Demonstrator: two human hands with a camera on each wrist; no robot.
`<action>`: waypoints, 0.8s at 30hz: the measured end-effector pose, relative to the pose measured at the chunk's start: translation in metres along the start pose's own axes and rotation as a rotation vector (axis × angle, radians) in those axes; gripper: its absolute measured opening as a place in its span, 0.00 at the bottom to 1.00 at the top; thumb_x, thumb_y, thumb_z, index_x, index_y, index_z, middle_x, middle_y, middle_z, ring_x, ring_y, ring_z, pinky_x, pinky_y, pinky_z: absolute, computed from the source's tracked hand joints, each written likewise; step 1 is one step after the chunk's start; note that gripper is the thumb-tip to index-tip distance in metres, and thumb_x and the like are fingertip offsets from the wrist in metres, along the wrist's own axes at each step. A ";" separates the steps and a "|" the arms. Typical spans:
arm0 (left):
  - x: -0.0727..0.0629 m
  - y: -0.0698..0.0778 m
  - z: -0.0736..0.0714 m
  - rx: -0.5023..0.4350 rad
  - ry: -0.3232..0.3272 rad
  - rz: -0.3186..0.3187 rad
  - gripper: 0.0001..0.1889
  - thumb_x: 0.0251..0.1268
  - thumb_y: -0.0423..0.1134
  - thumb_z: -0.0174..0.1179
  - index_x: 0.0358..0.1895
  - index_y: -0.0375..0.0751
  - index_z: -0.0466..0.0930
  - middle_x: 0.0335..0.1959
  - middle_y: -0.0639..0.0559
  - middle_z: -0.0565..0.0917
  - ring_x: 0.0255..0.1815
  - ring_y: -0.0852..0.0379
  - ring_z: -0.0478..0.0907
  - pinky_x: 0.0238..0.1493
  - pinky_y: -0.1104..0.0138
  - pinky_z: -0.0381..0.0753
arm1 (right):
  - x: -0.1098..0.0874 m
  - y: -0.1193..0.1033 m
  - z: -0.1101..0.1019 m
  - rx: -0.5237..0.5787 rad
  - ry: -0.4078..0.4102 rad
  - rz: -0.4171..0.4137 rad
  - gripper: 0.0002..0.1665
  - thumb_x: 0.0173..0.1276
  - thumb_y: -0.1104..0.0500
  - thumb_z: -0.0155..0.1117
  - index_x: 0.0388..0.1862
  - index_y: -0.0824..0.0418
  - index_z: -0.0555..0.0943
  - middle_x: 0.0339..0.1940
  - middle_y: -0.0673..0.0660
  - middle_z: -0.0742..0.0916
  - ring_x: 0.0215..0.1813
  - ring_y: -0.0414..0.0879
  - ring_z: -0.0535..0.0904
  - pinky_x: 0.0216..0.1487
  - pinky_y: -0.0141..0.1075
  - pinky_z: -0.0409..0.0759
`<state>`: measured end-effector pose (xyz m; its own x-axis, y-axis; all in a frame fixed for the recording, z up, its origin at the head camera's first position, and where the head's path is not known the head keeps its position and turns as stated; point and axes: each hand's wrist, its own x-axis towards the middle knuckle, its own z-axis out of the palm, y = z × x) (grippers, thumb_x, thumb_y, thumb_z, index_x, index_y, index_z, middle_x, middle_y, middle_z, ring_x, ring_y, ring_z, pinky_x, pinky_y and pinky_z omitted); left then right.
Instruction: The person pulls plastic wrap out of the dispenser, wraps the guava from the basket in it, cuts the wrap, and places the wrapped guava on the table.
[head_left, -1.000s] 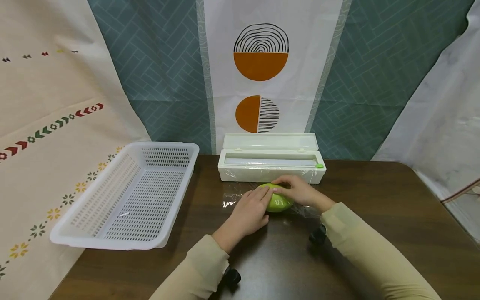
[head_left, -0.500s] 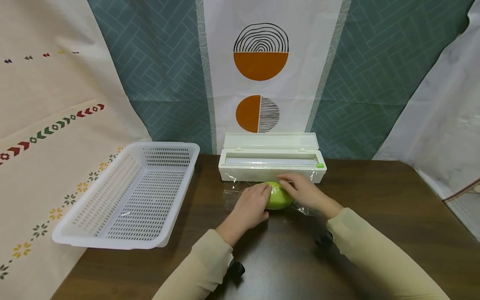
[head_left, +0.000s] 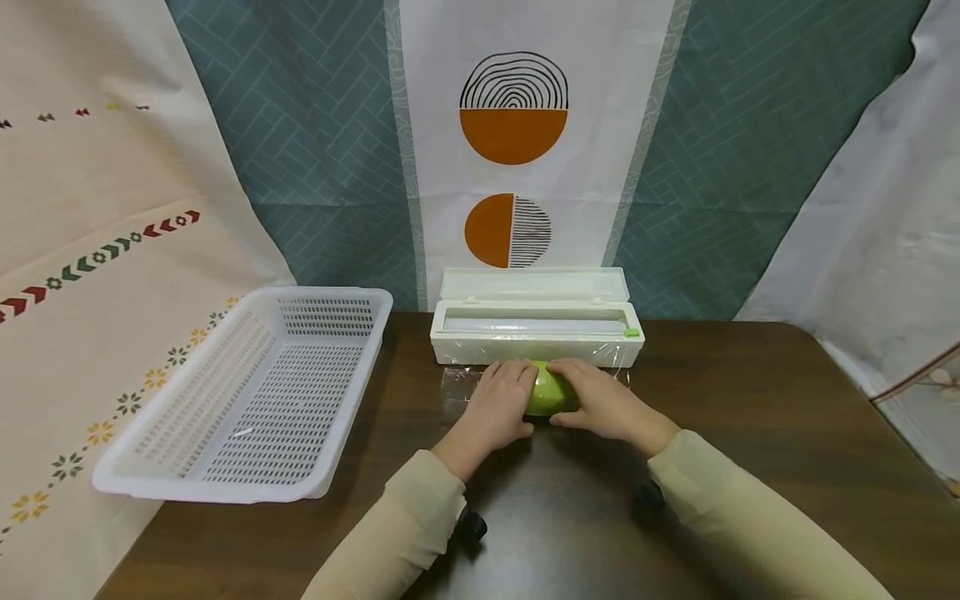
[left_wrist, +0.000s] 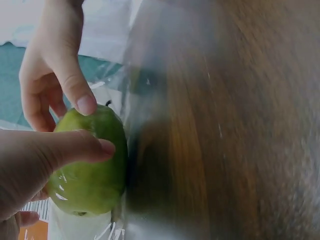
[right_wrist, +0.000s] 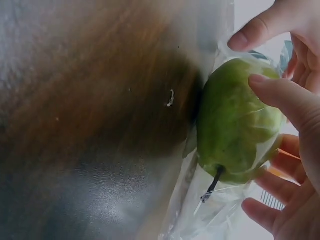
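Observation:
A green pear (head_left: 551,393) with a dark stem lies on the table, cling film (head_left: 459,387) stretched over its skin. My left hand (head_left: 497,404) holds its left side; in the left wrist view the thumb lies across the pear (left_wrist: 92,182). From the other side my right hand (head_left: 600,402) curves round the pear (right_wrist: 232,122), thumb on top and fingers behind in the right wrist view. Just behind the hands stands a white cling film dispenser (head_left: 536,352), lid up, its film roll (head_left: 532,326) showing inside. Fingers hide part of the pear.
A white perforated plastic basket (head_left: 330,462) stands on the left of the dark wooden table (head_left: 750,392). A green slider (head_left: 632,332) sits at the dispenser's right end. Patterned cloths (head_left: 330,150) hang behind and beside the table.
The right hand first pulled away a little to the right, then came back round the pear with its thumb lower. The left hand stayed on the pear, shifting slightly. The view moved slightly.

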<state>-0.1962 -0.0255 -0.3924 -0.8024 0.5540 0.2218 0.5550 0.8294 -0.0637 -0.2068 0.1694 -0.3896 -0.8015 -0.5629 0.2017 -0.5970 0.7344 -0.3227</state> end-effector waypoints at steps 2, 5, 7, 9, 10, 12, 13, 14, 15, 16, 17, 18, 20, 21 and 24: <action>0.001 0.000 0.001 0.007 -0.014 -0.002 0.47 0.40 0.55 0.75 0.65 0.38 0.65 0.63 0.46 0.72 0.67 0.51 0.67 0.66 0.55 0.67 | 0.002 0.002 0.000 0.024 -0.008 0.004 0.45 0.50 0.50 0.76 0.64 0.66 0.68 0.61 0.62 0.76 0.61 0.55 0.74 0.60 0.49 0.73; 0.004 0.000 0.003 0.033 -0.032 0.005 0.50 0.39 0.56 0.75 0.67 0.37 0.62 0.65 0.45 0.69 0.68 0.50 0.65 0.67 0.56 0.67 | 0.005 0.005 0.001 0.059 -0.010 0.010 0.46 0.49 0.51 0.77 0.63 0.66 0.68 0.60 0.62 0.77 0.59 0.54 0.74 0.59 0.49 0.73; 0.006 0.000 0.004 0.050 -0.040 0.008 0.52 0.39 0.56 0.75 0.67 0.36 0.60 0.65 0.45 0.68 0.68 0.50 0.65 0.66 0.56 0.67 | 0.008 0.007 0.002 0.081 -0.007 0.012 0.47 0.46 0.52 0.79 0.62 0.66 0.68 0.59 0.61 0.77 0.58 0.53 0.74 0.58 0.48 0.73; 0.009 -0.001 0.005 0.059 -0.042 0.008 0.52 0.39 0.55 0.76 0.67 0.35 0.60 0.65 0.44 0.68 0.69 0.51 0.64 0.66 0.57 0.68 | 0.010 0.007 0.003 0.086 -0.003 0.013 0.48 0.44 0.52 0.80 0.62 0.66 0.68 0.59 0.61 0.77 0.57 0.53 0.74 0.59 0.48 0.73; 0.010 -0.001 0.006 0.060 -0.044 0.006 0.52 0.38 0.55 0.76 0.67 0.35 0.59 0.65 0.44 0.67 0.69 0.51 0.64 0.65 0.56 0.68 | 0.012 0.007 0.004 0.083 -0.003 0.013 0.49 0.43 0.52 0.81 0.62 0.66 0.67 0.59 0.61 0.76 0.57 0.53 0.74 0.59 0.48 0.73; 0.012 -0.003 0.007 0.060 -0.046 0.002 0.53 0.38 0.54 0.76 0.67 0.35 0.59 0.66 0.44 0.67 0.69 0.51 0.64 0.65 0.56 0.69 | 0.014 0.007 0.007 0.066 -0.001 0.016 0.51 0.42 0.51 0.81 0.63 0.65 0.66 0.59 0.61 0.75 0.58 0.53 0.73 0.60 0.48 0.72; 0.013 -0.003 0.008 0.058 -0.047 0.000 0.53 0.38 0.54 0.77 0.67 0.34 0.59 0.66 0.43 0.67 0.69 0.51 0.64 0.65 0.57 0.69 | 0.016 0.007 0.008 0.051 0.001 0.018 0.51 0.42 0.51 0.81 0.63 0.65 0.66 0.59 0.61 0.75 0.58 0.53 0.72 0.60 0.48 0.72; 0.014 -0.004 0.009 0.058 -0.049 -0.003 0.53 0.37 0.54 0.77 0.67 0.34 0.59 0.66 0.43 0.67 0.68 0.51 0.65 0.64 0.57 0.70 | 0.017 0.006 0.009 0.039 0.005 0.021 0.52 0.42 0.52 0.81 0.63 0.65 0.65 0.60 0.61 0.74 0.59 0.54 0.72 0.61 0.49 0.72; 0.015 -0.005 0.010 0.057 -0.054 -0.007 0.53 0.37 0.54 0.77 0.67 0.34 0.59 0.66 0.43 0.67 0.68 0.51 0.65 0.64 0.58 0.70 | 0.018 0.006 0.011 0.024 0.011 0.023 0.51 0.42 0.52 0.81 0.63 0.65 0.65 0.60 0.61 0.74 0.59 0.54 0.72 0.61 0.49 0.72; 0.016 -0.005 0.011 0.053 -0.057 -0.011 0.54 0.37 0.53 0.77 0.67 0.34 0.58 0.65 0.43 0.67 0.68 0.51 0.65 0.64 0.59 0.70 | 0.019 0.006 0.012 0.009 0.016 0.025 0.51 0.42 0.53 0.81 0.63 0.65 0.65 0.60 0.61 0.74 0.60 0.54 0.72 0.61 0.49 0.71; 0.018 -0.006 0.012 0.050 -0.058 -0.017 0.54 0.36 0.53 0.77 0.67 0.34 0.58 0.65 0.44 0.68 0.68 0.51 0.65 0.63 0.59 0.71 | 0.020 0.006 0.013 -0.006 0.024 0.025 0.51 0.42 0.53 0.82 0.63 0.66 0.65 0.59 0.62 0.74 0.60 0.54 0.72 0.62 0.49 0.71; 0.019 -0.006 0.012 0.046 -0.059 -0.021 0.54 0.36 0.53 0.77 0.67 0.34 0.58 0.65 0.44 0.68 0.67 0.51 0.65 0.62 0.60 0.71 | 0.021 0.005 0.015 -0.021 0.035 0.020 0.51 0.42 0.54 0.82 0.62 0.66 0.65 0.59 0.62 0.74 0.60 0.55 0.71 0.62 0.49 0.71; 0.021 -0.006 0.013 0.035 -0.059 -0.031 0.54 0.36 0.53 0.77 0.67 0.35 0.58 0.64 0.45 0.68 0.66 0.51 0.66 0.61 0.61 0.72 | 0.023 0.005 0.018 -0.050 0.059 0.010 0.52 0.39 0.54 0.83 0.61 0.67 0.65 0.58 0.63 0.75 0.59 0.55 0.72 0.62 0.48 0.71; 0.022 -0.007 0.014 0.029 -0.061 -0.033 0.53 0.36 0.53 0.77 0.67 0.35 0.58 0.63 0.45 0.69 0.66 0.51 0.66 0.61 0.61 0.72 | 0.023 0.004 0.019 -0.067 0.072 0.006 0.53 0.38 0.54 0.83 0.61 0.68 0.65 0.57 0.63 0.75 0.58 0.55 0.72 0.61 0.48 0.71; 0.024 -0.007 0.015 0.020 -0.060 -0.037 0.52 0.37 0.53 0.77 0.67 0.35 0.58 0.63 0.46 0.69 0.65 0.52 0.67 0.61 0.61 0.72 | 0.026 0.003 0.024 -0.121 0.113 -0.010 0.56 0.34 0.52 0.85 0.59 0.69 0.65 0.53 0.64 0.75 0.55 0.56 0.73 0.59 0.48 0.73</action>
<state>-0.2224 -0.0173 -0.4009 -0.8343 0.5259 0.1653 0.5208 0.8503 -0.0766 -0.2282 0.1482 -0.4072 -0.7899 -0.5296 0.3092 -0.5995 0.7730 -0.2074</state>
